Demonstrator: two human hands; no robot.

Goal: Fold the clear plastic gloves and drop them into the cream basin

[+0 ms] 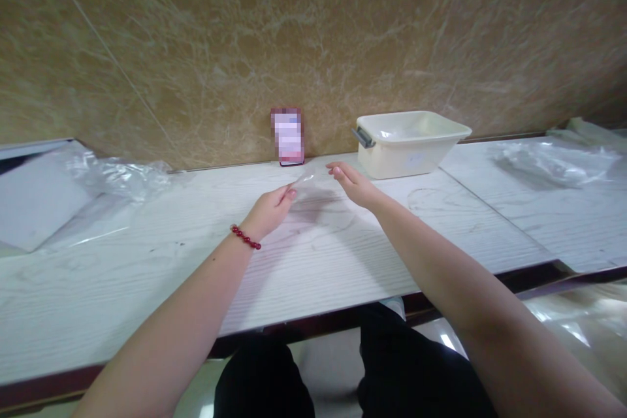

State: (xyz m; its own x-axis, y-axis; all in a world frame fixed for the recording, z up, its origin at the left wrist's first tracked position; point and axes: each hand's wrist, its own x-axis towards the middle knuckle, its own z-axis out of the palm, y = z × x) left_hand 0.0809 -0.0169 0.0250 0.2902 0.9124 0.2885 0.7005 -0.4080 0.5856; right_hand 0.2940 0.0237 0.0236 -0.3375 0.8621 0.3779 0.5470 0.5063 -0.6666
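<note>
My left hand (272, 210), with a red bead bracelet at its wrist, pinches a small clear plastic bag (306, 177) between thumb and fingers. The bag sticks out to the right, above the white wood-grain table. What is inside it, if anything, is too faint to tell. A short way to the right, my right hand (353, 184) is held with its fingers stretched out and nothing in them. It is apart from the bag and close to the left end of a cream plastic bin (404, 160) with a grey handle clip.
Against the marble wall leans a phone (288, 137), its screen blurred. At the left are a white box (44, 192) and crumpled clear plastic (130, 177). More clear plastic (558, 162) lies at the right. The table's front edge (323, 320) runs above my knees.
</note>
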